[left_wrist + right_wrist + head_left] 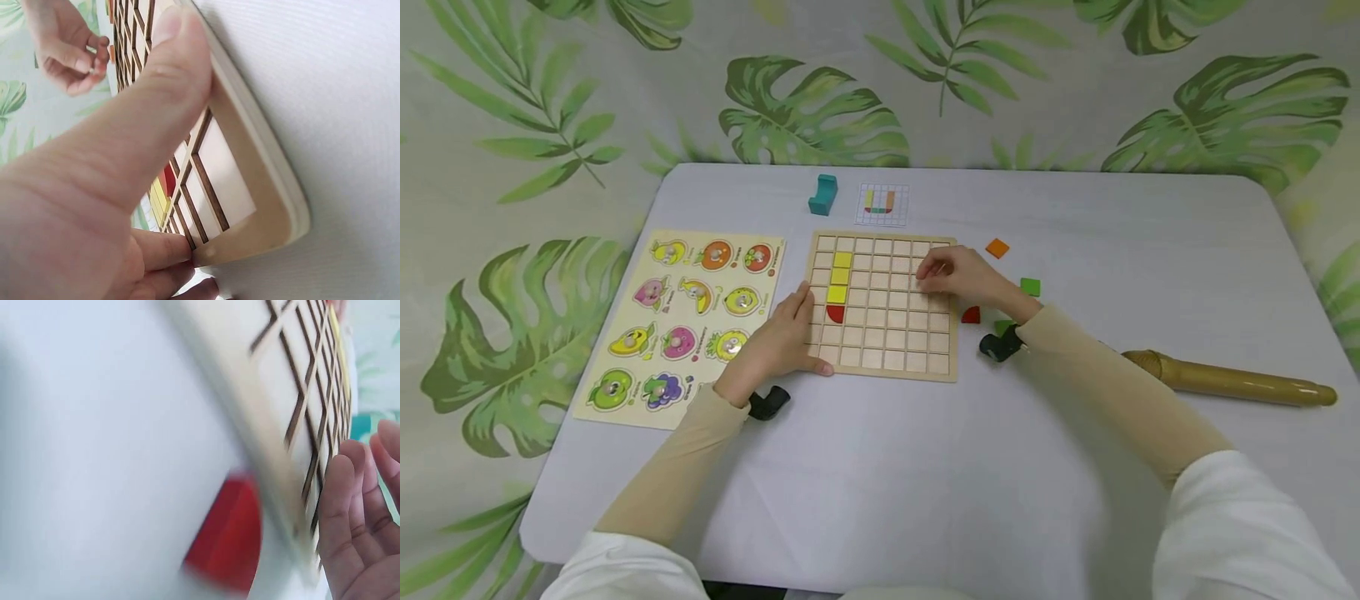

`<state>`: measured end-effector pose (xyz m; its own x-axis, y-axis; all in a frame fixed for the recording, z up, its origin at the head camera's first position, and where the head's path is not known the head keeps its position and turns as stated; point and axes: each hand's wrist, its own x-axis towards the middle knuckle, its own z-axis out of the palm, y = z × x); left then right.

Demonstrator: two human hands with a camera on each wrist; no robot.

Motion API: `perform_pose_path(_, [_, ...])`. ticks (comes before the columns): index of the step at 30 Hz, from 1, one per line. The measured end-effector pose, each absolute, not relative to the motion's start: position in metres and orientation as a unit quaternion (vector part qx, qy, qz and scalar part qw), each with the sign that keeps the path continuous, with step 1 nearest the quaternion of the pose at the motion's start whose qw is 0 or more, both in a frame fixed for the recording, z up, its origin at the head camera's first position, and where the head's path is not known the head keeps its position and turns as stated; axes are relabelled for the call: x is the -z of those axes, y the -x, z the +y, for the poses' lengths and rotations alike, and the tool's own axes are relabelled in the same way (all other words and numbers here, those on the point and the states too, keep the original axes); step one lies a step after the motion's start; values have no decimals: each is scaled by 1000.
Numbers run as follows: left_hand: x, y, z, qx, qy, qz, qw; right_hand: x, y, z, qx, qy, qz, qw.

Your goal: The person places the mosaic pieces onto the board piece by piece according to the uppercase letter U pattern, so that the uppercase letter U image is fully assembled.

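A wooden grid board (895, 374) lies on the table. My left hand (786, 337) rests on its near left corner, fingers stretched along the left edge and thumb lying over the front rim. On the board, yellow square tiles (838, 294) form a column, with a red quarter-round piece (835, 314) at the near end. Over the board's right side hovers my right hand (966, 275), fingers loosely bent, and no piece shows in it. In the right wrist view its fingers (340, 506) are beside the board's edge. The squares beneath this hand are hidden in the head view.
Right of the board lie an orange tile (997, 247), a green tile (1031, 287) and another red quarter-round piece (972, 315). A pattern card (882, 206) and a teal block (823, 195) are behind. A fruit puzzle board (643, 350) lies left, a brown stick-like object (1240, 382) right.
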<state>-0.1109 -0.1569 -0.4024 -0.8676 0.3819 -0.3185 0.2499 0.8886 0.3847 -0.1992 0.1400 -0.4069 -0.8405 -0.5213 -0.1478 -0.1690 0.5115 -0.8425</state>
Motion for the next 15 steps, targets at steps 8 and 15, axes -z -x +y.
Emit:
perform_pose_path(8, [402, 110, -157, -168, -166, 952, 196, 397, 200, 205, 451, 131, 859, 204])
perform_pose_path(15, [403, 110, -156, -167, -164, 953, 194, 388, 198, 256, 450, 94, 865, 201])
